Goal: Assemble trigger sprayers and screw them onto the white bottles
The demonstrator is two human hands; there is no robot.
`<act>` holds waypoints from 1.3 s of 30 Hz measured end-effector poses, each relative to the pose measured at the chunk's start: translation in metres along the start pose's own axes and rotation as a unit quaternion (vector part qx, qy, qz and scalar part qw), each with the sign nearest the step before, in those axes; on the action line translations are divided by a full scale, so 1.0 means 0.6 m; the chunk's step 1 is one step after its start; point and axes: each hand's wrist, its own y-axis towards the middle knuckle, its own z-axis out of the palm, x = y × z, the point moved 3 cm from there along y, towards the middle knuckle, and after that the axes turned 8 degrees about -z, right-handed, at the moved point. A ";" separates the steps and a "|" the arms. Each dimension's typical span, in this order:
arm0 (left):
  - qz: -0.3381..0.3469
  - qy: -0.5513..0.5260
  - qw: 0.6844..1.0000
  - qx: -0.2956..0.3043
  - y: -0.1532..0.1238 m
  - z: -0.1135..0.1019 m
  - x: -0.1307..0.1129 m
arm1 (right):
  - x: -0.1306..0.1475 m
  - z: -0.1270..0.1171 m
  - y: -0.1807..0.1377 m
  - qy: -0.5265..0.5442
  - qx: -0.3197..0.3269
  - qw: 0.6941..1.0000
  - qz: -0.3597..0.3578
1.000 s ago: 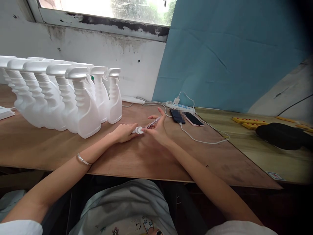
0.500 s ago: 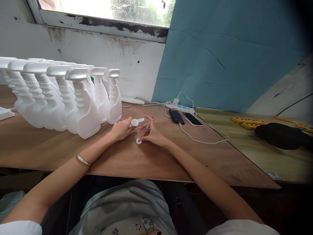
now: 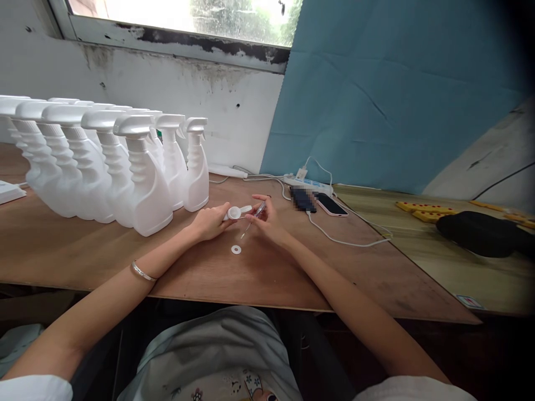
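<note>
My left hand [image 3: 210,223] is closed around a white plastic spray head [image 3: 234,213], its round opening facing me and a narrow arm sticking out to the right. Close beside it, my right hand [image 3: 266,218] grips a thin screwdriver-like tool [image 3: 260,210] with a clear handle. The slim shaft slants down and left toward the table. A flat white washer [image 3: 236,250] with a hole in its centre lies on the brown tabletop just below the tool's tip, apart from both hands.
Several white spray bottles [image 3: 152,195] stand in rows on the left. Behind my right hand lie a dark phone [image 3: 301,199], a pink-edged phone [image 3: 331,204], a power strip [image 3: 311,184] and a white cable [image 3: 346,241]. Yellow pieces [image 3: 426,208] and a black object [image 3: 480,233] are at right.
My right hand has lifted away from the washer and moved up and right with the tool. The washer now lies free, slightly nearer to me. The spray head has shifted slightly right.
</note>
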 end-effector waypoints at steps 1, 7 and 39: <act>0.016 -0.001 1.000 0.009 -0.001 0.002 -0.001 | 0.001 -0.003 0.002 -0.003 -0.013 1.000 -0.003; 0.099 -0.008 0.994 0.039 -0.005 0.006 -0.010 | 0.009 -0.006 0.005 0.023 0.012 1.000 0.009; 0.129 -0.032 0.991 0.034 0.004 0.023 0.003 | 0.042 -0.023 -0.001 -0.554 0.166 0.816 0.003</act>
